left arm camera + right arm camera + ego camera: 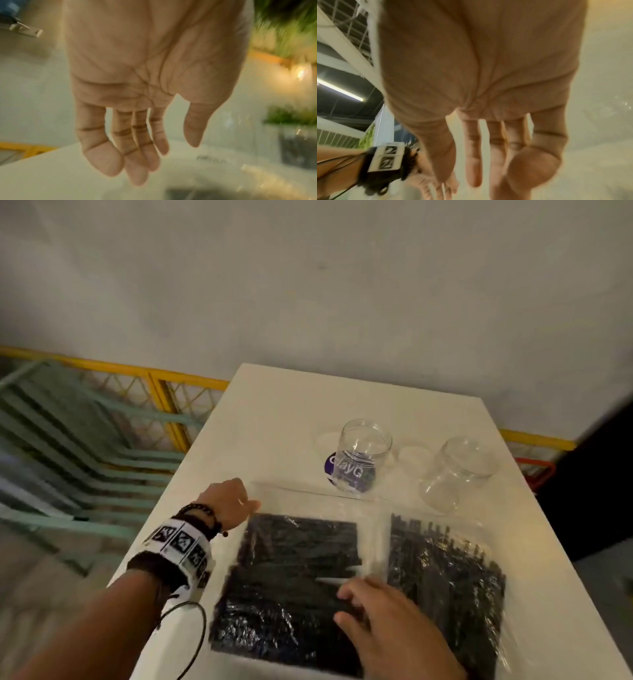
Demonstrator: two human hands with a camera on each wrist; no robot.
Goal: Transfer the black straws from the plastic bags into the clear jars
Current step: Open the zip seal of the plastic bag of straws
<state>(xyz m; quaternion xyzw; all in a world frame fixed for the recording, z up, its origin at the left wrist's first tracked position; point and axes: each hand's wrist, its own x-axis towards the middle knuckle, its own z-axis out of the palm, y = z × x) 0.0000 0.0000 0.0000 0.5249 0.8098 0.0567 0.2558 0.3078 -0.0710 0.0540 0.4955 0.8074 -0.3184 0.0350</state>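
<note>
Two clear plastic bags of black straws lie flat on the white table (274, 412): the left bag (291, 570) and the right bag (445, 583). Behind them stand two empty clear jars, one (363, 453) on a purple sticker and one (459, 470) further right. My left hand (236, 501) is at the far left corner of the left bag; the left wrist view shows this hand (163, 155) with straight fingers and nothing in it. My right hand (356, 601) is spread over the near right part of the left bag, and that hand (471, 169) is also empty. Whether it touches the bag I cannot tell.
Two clear lids (325, 440) (412, 453) lie flat beside the jars. The table's left edge drops off to a yellow railing (164, 392) and green frames (85, 440). A grey wall stands behind the table. The picture is blurred by motion.
</note>
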